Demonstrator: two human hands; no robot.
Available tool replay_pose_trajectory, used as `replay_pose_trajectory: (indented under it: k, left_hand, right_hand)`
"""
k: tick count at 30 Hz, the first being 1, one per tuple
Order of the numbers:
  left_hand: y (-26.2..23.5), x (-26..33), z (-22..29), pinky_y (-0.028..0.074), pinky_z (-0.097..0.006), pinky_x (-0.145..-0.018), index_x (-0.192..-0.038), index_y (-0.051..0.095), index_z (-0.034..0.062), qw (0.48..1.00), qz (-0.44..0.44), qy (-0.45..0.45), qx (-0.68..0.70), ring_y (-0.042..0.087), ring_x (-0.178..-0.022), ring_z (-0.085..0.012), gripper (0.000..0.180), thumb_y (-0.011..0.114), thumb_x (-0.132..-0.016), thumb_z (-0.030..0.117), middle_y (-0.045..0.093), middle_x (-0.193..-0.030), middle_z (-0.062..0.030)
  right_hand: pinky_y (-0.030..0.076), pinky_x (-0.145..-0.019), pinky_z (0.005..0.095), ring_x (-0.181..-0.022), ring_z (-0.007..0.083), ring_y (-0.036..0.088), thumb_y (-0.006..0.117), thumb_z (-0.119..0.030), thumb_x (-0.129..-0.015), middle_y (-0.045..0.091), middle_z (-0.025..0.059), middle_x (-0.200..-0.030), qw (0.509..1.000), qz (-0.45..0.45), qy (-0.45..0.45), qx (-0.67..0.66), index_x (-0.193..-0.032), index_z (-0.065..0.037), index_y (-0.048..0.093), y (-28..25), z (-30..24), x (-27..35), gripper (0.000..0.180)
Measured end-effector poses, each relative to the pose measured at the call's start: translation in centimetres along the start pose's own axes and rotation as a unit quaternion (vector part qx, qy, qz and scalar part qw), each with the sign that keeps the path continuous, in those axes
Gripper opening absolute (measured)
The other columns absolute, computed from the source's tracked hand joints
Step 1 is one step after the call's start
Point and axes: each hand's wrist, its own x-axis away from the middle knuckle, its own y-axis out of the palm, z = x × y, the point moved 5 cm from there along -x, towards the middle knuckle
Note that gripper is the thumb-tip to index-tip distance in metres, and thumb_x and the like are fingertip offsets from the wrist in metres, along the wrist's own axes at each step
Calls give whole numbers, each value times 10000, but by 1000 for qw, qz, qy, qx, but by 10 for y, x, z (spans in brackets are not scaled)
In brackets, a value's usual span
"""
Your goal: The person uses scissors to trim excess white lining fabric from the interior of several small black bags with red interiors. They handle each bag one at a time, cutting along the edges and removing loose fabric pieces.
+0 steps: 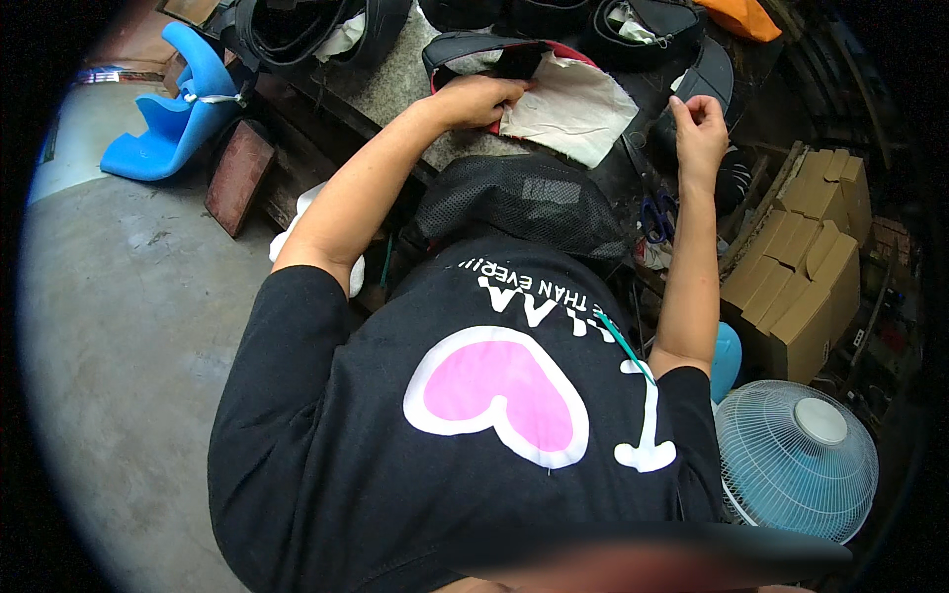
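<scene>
A black cap-like piece (474,45) with a red inner edge lies on the work surface in front of me. Off-white cloth (573,109) spreads from its opening. My left hand (484,102) grips the piece at its near edge, fingers curled partly inside, beside the cloth. Raised to the right of the cloth, my right hand (700,124) has thumb and forefinger pinched together; anything between them is too small to make out. Behind that hand is a curved black piece (710,77). Blue-handled scissors (657,215) lie nearer to me, below the right hand.
More black pieces (297,35) sit along the far side, with orange material (741,18) at the far right. Black mesh (514,203) covers my lap. Cardboard boxes (801,277) and a fan (799,460) stand right; bent blue foam (173,114) is left.
</scene>
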Motion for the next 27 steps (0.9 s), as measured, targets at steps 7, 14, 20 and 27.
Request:
replay_pose_trajectory:
  k: [7, 14, 20, 27]
  left_hand:
    - [-1, 2, 1, 504, -422, -843, -1046, 590, 76, 1000, 12, -1, -1, 616, -1052, -330, 238, 552, -811, 79, 513, -1400, -23]
    - [1, 7, 5, 503, -433, -813, -1027, 575, 85, 998, 60, 10, -4, 622, -1019, -332, 212, 570, -816, 71, 595, -1268, -58]
    - [0, 10, 6, 500, -450, -803, -1102, 560, 119, 999, 40, -20, -17, 623, -997, -342, 292, 610, -815, 92, 632, -1124, -85]
    - [1, 13, 11, 515, -415, -831, -1187, 549, 127, 990, 139, -15, -4, 615, -1009, -312, 394, 648, -806, 118, 592, -1219, -41]
  right_hand:
    - [365, -1079, 394, -1294, 309, 449, 645, -252, -873, 583, 64, -1310, 841, -291, -325, 320, -1252, -144, 601, 80, -22, 66, 396]
    - [493, -834, 365, -1042, 277, 597, 642, -254, -874, 647, 61, -1090, 903, -258, -97, 330, -1026, -108, 667, 5, 8, 80, 212]
    - [472, -849, 439, -1056, 328, 581, 754, -342, -768, 647, 132, -1079, 832, -249, 133, 478, -1079, -90, 605, -64, 39, 117, 427]
    - [483, -708, 405, -809, 282, 639, 758, -293, -758, 670, 100, -875, 869, -231, 172, 403, -1090, -104, 636, -79, 77, 132, 401]
